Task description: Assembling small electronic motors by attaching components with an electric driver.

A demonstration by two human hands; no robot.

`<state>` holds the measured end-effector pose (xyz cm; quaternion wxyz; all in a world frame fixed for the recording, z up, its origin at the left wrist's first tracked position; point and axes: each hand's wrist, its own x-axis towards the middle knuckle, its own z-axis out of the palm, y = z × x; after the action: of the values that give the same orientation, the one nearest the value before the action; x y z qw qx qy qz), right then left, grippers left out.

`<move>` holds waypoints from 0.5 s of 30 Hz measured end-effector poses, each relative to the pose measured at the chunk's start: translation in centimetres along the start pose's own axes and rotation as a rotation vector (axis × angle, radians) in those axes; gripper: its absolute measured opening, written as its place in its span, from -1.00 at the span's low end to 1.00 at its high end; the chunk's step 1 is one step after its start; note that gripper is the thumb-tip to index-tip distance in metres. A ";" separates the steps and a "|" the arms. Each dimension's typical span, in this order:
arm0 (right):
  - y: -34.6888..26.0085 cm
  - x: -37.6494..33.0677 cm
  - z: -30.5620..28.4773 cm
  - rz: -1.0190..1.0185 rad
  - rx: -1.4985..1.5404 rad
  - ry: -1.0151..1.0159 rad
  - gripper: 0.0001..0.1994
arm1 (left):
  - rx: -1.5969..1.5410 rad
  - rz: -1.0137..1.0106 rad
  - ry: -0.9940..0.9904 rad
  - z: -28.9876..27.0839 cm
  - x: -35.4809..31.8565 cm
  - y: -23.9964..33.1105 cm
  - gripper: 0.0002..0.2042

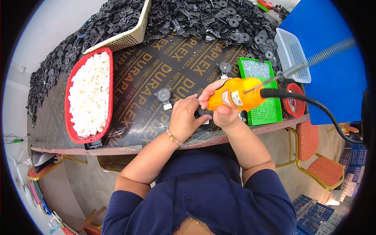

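My right hand [224, 112] is wrapped around an orange electric screwdriver [244, 94], which hangs from a coiled spring and has a black cable at its rear. Its tip end points left, toward my left hand [185, 115], and is hidden by my fingers. At the table's near edge, my left fingers hold a black round plastic part [204, 111], mostly covered by both hands. A similar part, a black disc with a white block [163, 96], lies left of my hands. Another black disc part [225, 68] with a white piece lies beyond them.
A red basket [69, 113] of white pieces stands at left. At right are a green tray [280, 113] of small metal pieces, a red bowl [300, 111] and a white basket [303, 64]. Black parts [188, 17] pile along the far side around a cream basket [135, 35].
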<state>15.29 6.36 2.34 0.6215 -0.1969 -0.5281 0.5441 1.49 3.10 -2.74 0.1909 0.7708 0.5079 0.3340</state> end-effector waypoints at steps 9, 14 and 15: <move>-7.3 -1.0 -7.6 -0.254 -0.281 0.293 -0.18 | 0.046 0.061 0.084 0.4 -0.1 0.3 -0.55; -7.9 -2.1 -11.8 -0.251 -0.503 0.428 -0.24 | 0.069 0.075 0.070 0.7 0.0 0.5 -0.51; -7.5 -2.4 -12.3 -0.249 -0.483 0.441 -0.25 | 0.065 0.079 0.066 0.7 0.0 0.6 -0.51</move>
<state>29.87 5.84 2.92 0.7176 -0.3854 -0.5145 0.2677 2.37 2.92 -2.89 0.1356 0.7845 0.4937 0.3499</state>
